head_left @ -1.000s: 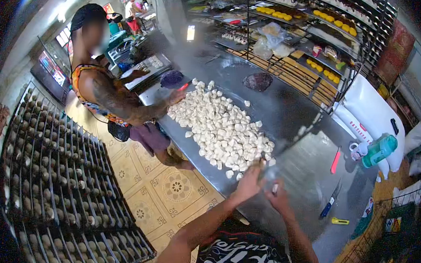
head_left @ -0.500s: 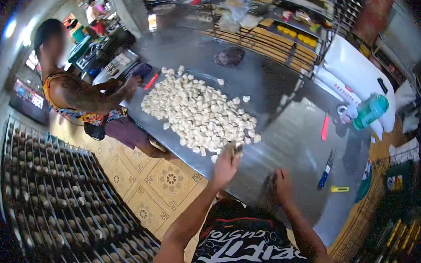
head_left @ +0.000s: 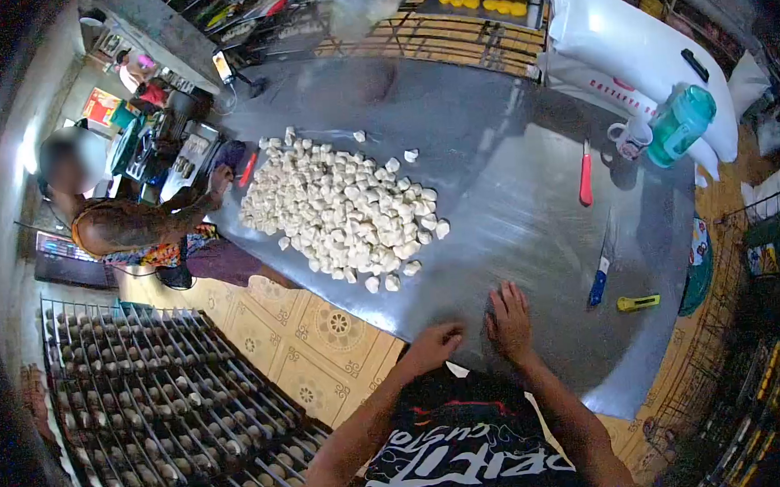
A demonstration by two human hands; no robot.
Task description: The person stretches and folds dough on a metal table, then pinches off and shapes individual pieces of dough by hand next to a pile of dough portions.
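Many small white dough pieces lie in a broad heap on the metal table. At the table's near edge, my left hand has its fingers curled together; whether anything is inside them is hidden. My right hand rests palm down on the metal just beside it, fingers stretched, holding nothing. The lowest dough pieces are a short way beyond my left hand. A red-handled tool lies at the heap's far left corner.
A co-worker stands at the left, hand near a dark purple lump. On the right lie a red knife, a blue-handled knife, a yellow cutter, a mug and a teal bottle. A loaded rack stands lower left.
My left hand has drawn back from the heap to the table's near edge. My right hand has flattened on the metal. The co-worker's hand has left the heap. The view has turned.
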